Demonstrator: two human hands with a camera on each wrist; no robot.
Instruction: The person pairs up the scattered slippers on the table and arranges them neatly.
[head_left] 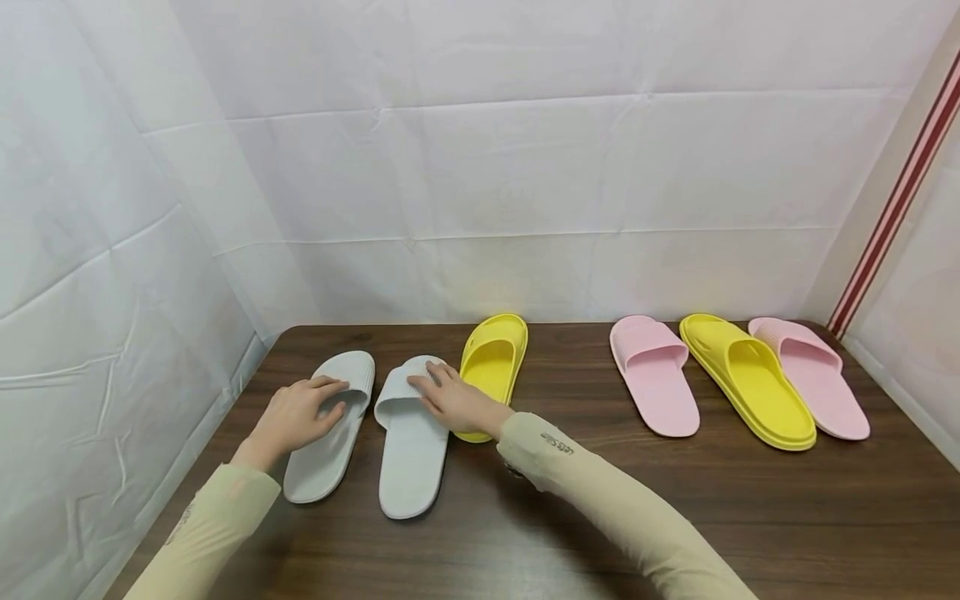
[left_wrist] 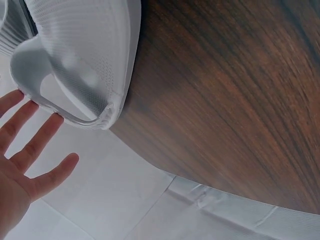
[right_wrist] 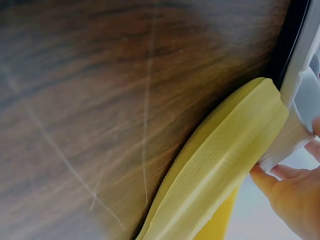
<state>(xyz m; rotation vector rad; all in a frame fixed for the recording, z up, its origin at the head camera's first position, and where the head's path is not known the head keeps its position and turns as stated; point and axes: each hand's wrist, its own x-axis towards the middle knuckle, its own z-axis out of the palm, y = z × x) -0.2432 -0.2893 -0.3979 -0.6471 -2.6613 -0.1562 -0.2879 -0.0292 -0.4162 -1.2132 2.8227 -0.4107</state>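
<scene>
A white slide slipper (head_left: 322, 467) lies at the table's left, toe toward the back wall. Over its strap rests my left hand (head_left: 296, 414); in the left wrist view the spread fingers of that hand (left_wrist: 25, 160) touch the strap edge of the slipper (left_wrist: 85, 50). Just right of it lies a second white slipper (head_left: 412, 471). My right hand (head_left: 461, 402) reaches over a yellow slipper (head_left: 493, 362) and touches this second slipper's strap. The right wrist view shows the fingertips of the hand (right_wrist: 295, 192) at the strap, beside the yellow slipper (right_wrist: 215, 170).
At the right of the dark wooden table (head_left: 562, 483) lie a pink slipper (head_left: 660, 392), a yellow one (head_left: 765, 392) and another pink one (head_left: 825, 392), the last partly covered by the yellow. White cloth (head_left: 525, 167) hangs behind the table and at both sides.
</scene>
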